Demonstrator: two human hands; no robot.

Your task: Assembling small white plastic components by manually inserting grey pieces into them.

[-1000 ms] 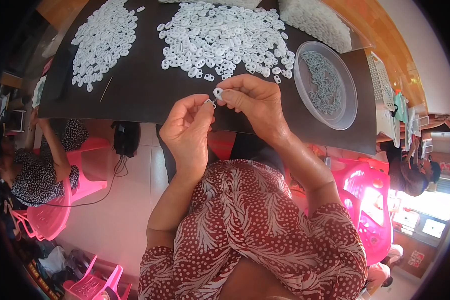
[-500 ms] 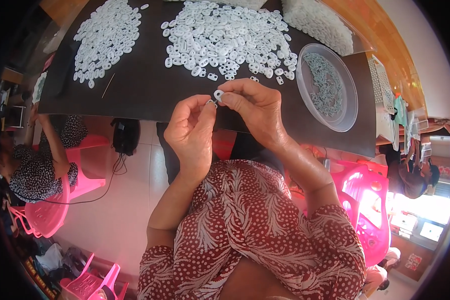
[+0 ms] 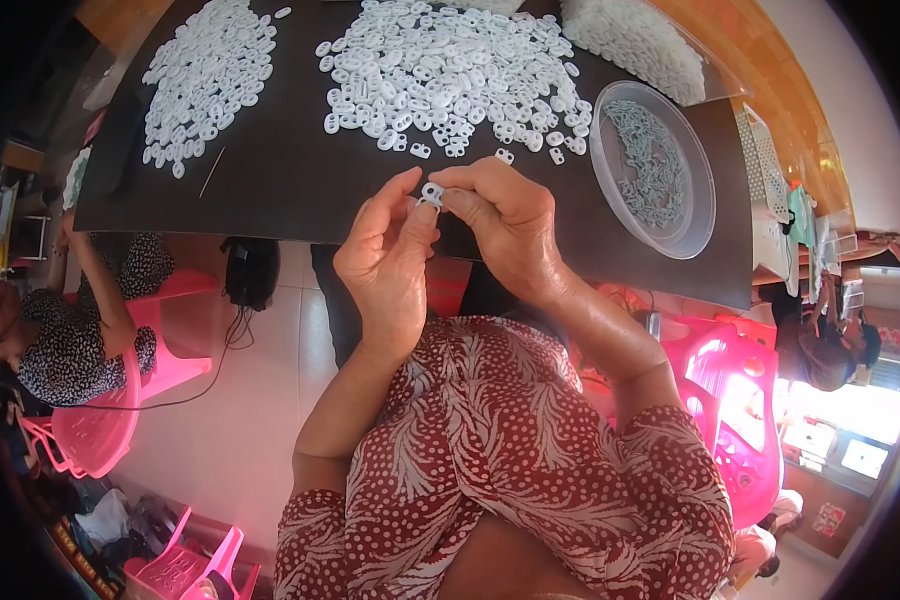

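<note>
My left hand (image 3: pixel 387 268) and my right hand (image 3: pixel 513 222) meet just in front of the table's near edge. Between thumb and forefinger, my right hand pinches a white two-hole oval plastic piece (image 3: pixel 431 190) that looks like a cord lock shell. My left hand's thumb and forefinger grip a smaller white plastic piece (image 3: pixel 430 202) right below it; the two parts touch or nearly touch. Fingertips cover much of both. Beyond the hands spreads a large heap of similar white pieces (image 3: pixel 450 70), with several smaller two-hole parts (image 3: pixel 421 151) along its near side.
On the right stands a round clear tub (image 3: pixel 692 235) with small greenish metal springs (image 3: pixel 650 165). A clear bin (image 3: pixel 640 50) of white parts is behind it. Another white heap (image 3: pixel 210 80) and a thin stick (image 3: pixel 212 172) lie left. Another person (image 3: pixel 80 320) sits at far left.
The oval piece has tilted so both its holes show, and it has come down against the smaller piece. My left forefinger has lifted and straightened somewhat.
</note>
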